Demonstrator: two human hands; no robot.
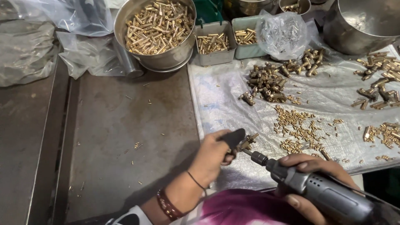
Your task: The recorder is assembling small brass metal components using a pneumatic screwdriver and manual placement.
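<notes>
My left hand [214, 156] pinches a small brass fitting [248, 141], with a black cot over the thumb. My right hand [310, 175] grips a grey rotary power tool [321, 191]; its dark chuck and bit [255, 157] point up-left and touch the fitting. Both hands hover over the near edge of a clear plastic sheet [225, 100]. On that sheet lie a heap of brass fittings [266, 83] and a scatter of small brass pins [298, 129].
A steel bowl of brass tubes [156, 29] stands at the back, beside two small grey trays [214, 43] of parts. A large steel pot [362, 25] sits back right, a crumpled plastic bag [283, 33] near it. More brass parts [379, 83] lie right. Grey metal tabletop [125, 137] at left.
</notes>
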